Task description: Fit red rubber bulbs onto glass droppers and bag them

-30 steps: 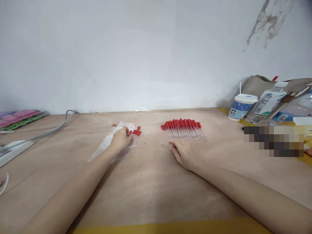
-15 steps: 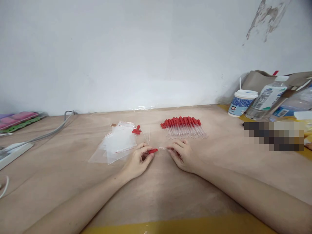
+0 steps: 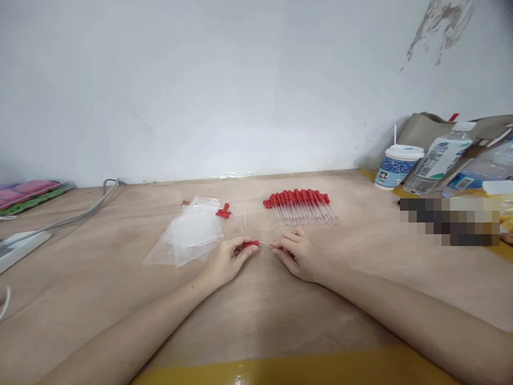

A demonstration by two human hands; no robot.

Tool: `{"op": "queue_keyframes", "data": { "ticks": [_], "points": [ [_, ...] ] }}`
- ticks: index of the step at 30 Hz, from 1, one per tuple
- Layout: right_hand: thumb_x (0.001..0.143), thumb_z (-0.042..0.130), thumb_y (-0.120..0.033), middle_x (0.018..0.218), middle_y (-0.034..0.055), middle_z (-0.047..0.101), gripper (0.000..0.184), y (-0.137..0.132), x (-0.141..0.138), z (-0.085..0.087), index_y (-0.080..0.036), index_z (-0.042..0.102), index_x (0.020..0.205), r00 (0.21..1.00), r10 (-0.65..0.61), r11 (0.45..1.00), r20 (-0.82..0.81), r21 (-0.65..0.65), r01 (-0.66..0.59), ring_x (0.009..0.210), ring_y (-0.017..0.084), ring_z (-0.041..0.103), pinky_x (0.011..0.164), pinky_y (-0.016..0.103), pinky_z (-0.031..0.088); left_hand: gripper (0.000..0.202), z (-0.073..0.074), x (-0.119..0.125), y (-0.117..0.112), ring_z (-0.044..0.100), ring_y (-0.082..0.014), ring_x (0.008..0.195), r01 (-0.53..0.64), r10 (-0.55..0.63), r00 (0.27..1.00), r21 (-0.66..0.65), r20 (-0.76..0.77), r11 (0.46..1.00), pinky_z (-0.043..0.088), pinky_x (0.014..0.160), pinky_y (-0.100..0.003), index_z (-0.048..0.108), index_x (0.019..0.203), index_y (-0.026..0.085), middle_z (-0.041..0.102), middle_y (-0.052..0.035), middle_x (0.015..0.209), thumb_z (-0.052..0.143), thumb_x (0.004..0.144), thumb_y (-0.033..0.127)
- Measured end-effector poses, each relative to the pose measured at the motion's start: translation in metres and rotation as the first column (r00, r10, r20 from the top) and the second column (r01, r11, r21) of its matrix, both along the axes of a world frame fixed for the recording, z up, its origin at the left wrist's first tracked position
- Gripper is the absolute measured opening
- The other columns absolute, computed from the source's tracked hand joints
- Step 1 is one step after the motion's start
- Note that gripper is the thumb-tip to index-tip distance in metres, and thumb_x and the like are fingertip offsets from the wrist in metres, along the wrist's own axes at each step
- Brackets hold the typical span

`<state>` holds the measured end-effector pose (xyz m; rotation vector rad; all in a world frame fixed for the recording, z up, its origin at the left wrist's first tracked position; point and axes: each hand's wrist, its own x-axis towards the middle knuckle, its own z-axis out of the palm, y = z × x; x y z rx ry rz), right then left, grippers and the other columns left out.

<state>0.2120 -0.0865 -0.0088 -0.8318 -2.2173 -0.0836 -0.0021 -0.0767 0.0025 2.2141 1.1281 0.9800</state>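
My left hand point(image 3: 232, 258) pinches a red rubber dropper bulb point(image 3: 251, 244) between thumb and fingers. Opposite it, my right hand point(image 3: 295, 254) is closed on a thin clear glass dropper tube point(image 3: 263, 244), whose end meets the bulb's mouth; how deep it sits inside cannot be made out. Behind my right hand lies a row of droppers point(image 3: 298, 206), red bulbs toward the wall and clear tubes toward me. A few loose red bulbs point(image 3: 223, 213) and several loose clear tubes point(image 3: 242, 219) lie behind my left hand.
Clear plastic zip bags point(image 3: 196, 227) overlap left of my left hand. At the right stand a paper cup with a straw point(image 3: 395, 170) and a plastic bottle point(image 3: 441, 158). A grey cable point(image 3: 90, 211) and a white power strip point(image 3: 24, 248) are at the left.
The gap between the red bulb and the clear tube has closed; tube and bulb now meet. My hands have come slightly nearer each other.
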Motion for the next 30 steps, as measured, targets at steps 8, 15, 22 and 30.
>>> {"op": "queue_keyframes", "data": {
  "ticks": [8,15,22,30],
  "points": [
    [0.089,0.042,-0.023,0.071,0.0031,0.059,0.019,-0.0013,-0.0009,0.0015,-0.016,0.06,0.09,0.989,0.124,0.986,-0.083,-0.102,-0.133,0.063,0.012,0.051,0.058,0.025,0.037,0.022,0.001,0.0008,-0.0019,0.063,-0.0164,0.078,0.03,-0.027,0.998,-0.053,0.055,0.998,0.049,0.07,-0.025,0.067,0.091,0.017,0.07,-0.0034,0.088,0.054,0.083,0.032],
    [0.089,0.044,-0.023,0.071,0.0004,0.064,0.019,0.0057,0.006,0.0046,-0.019,0.063,0.092,0.991,0.132,0.981,0.018,-0.147,-0.128,0.059,0.011,0.05,0.066,0.03,0.031,0.021,0.0012,-0.0015,-0.0048,0.064,-0.0161,0.077,0.072,-0.071,0.997,-0.107,0.011,0.992,0.049,0.068,-0.024,0.068,0.089,0.018,0.071,-0.0019,0.085,0.054,0.084,0.032],
    [0.088,0.042,-0.018,0.071,0.0017,0.063,0.02,0.0028,0.0038,0.0089,-0.018,0.062,0.087,0.992,0.016,0.994,0.122,0.11,-0.03,0.056,0.011,0.046,0.062,0.03,0.027,0.018,0.0058,0.0017,-0.0099,0.064,-0.0151,0.078,0.056,-0.057,0.997,-0.008,-0.059,0.998,0.049,0.07,-0.024,0.068,0.091,0.021,0.07,-0.0002,0.087,0.054,0.084,0.031],
    [0.088,0.042,-0.018,0.078,0.005,0.06,0.011,0.0017,0.0047,0.0072,-0.015,0.053,0.087,0.999,0.042,0.997,-0.02,0.06,-0.04,0.07,0.014,0.051,0.068,0.03,0.036,0.017,0.0039,-0.0011,-0.007,0.063,-0.015,0.078,0.024,-0.022,1.0,0.208,-0.007,0.978,0.049,0.072,-0.025,0.067,0.093,0.02,0.07,-0.0018,0.089,0.059,0.081,0.029]
  ]
}}
